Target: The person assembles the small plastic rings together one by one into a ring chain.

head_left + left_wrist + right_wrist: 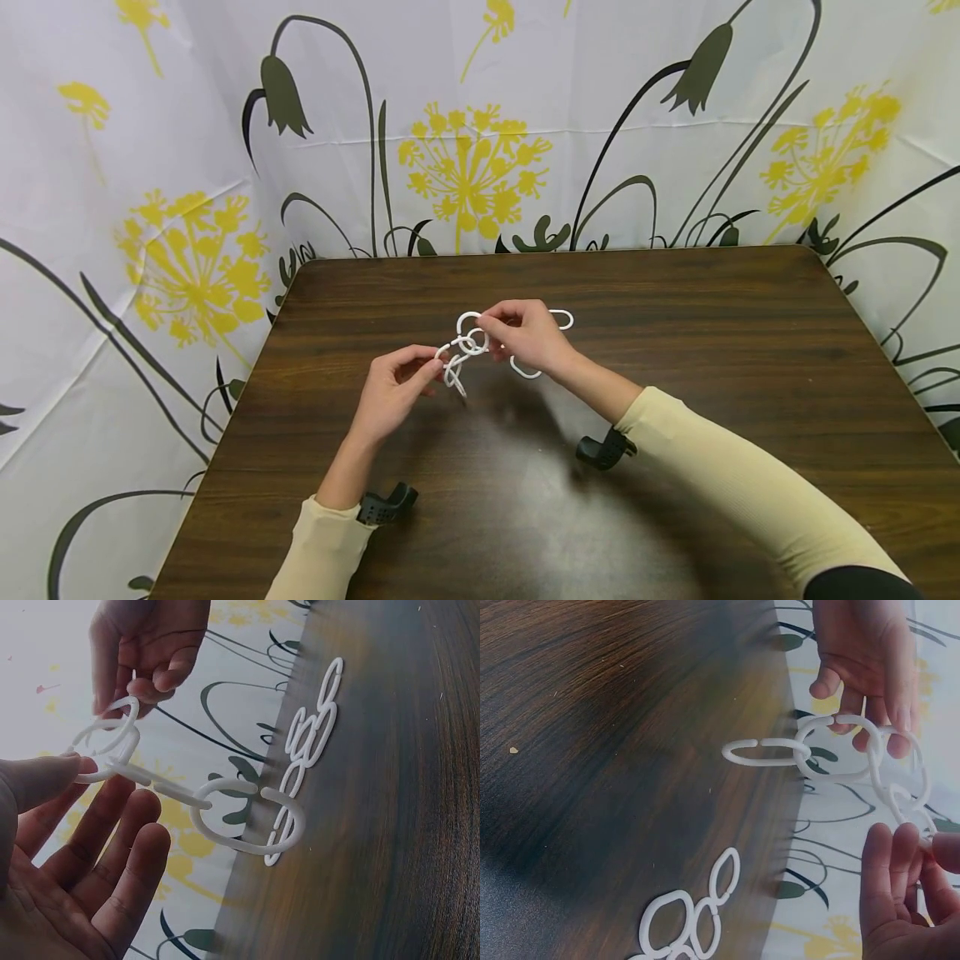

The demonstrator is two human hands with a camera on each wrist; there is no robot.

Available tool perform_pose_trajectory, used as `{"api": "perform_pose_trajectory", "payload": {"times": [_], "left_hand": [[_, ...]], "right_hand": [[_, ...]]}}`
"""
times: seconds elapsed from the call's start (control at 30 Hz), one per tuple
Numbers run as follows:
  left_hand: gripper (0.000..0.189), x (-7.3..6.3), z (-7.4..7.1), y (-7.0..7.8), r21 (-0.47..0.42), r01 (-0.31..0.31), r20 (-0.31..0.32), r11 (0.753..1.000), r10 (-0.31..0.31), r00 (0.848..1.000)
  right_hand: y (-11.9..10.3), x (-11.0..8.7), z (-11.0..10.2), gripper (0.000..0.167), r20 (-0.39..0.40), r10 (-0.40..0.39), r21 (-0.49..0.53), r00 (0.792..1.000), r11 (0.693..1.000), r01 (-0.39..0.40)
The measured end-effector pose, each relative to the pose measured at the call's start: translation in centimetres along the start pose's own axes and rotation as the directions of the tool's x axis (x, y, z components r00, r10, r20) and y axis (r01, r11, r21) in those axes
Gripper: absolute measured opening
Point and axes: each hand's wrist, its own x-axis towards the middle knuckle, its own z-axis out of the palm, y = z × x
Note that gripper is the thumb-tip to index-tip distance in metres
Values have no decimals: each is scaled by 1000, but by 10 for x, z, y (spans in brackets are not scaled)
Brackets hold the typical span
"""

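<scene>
A flowered curtain point(465, 75), cut off at the top, hung behind my brown table point(697, 342), whose near edge fell out of view. My right hand point(531, 337) and my left hand point(390, 392), nearer and to its left, each pinched the white chain point(470, 347) between thumb and finger, above the table. More links point(304, 742) lay to the right, partly hidden by my right hand.

You have two hands point(384, 396) point(531, 337), two cream sleeves point(735, 483), two black wrist-mounted devices point(387, 505) and one counter point(720, 333) in view. Count at least four white chain links point(876, 766) raised in your hands and at least five lying on the counter; overlap prevents exact totals.
</scene>
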Motion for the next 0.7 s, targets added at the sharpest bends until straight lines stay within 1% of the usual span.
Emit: {"api": "perform_pose_trajectory", "payload": {"times": [0.2, 0.37, 0.47, 0.53, 0.6, 0.7], "left_hand": [[21, 0, -2, -3, 22, 28, -4, 999, -28, 1000], [22, -1, -2, -2, 32, 44, 12, 999, -44, 999], [23, -1, -2, 1, 33, 37, 21, 999, -38, 999], [25, 0, -2, 3, 17, 28, 19, 999, -28, 999], [27, 1, -1, 6, -4, 16, 7, 1000, -16, 1000], [27, 3, 1, 11, -37, 1, -27, 999, -2, 1000]], "right_hand": [[-4, 0, 2, 15, -29, -45, 68, 999, 997, 47], [-5, 0, 4, 13, -20, -63, 94, 998, 993, 65], [-5, -1, 6, 13, 0, -82, 85, 997, 993, 82], [-5, -1, 7, 13, 9, -94, 70, 996, 993, 93], [-5, -2, 7, 13, 15, -105, 48, 994, 993, 104], [-5, -2, 8, 12, 26, -107, 27, 994, 994, 106]]}}
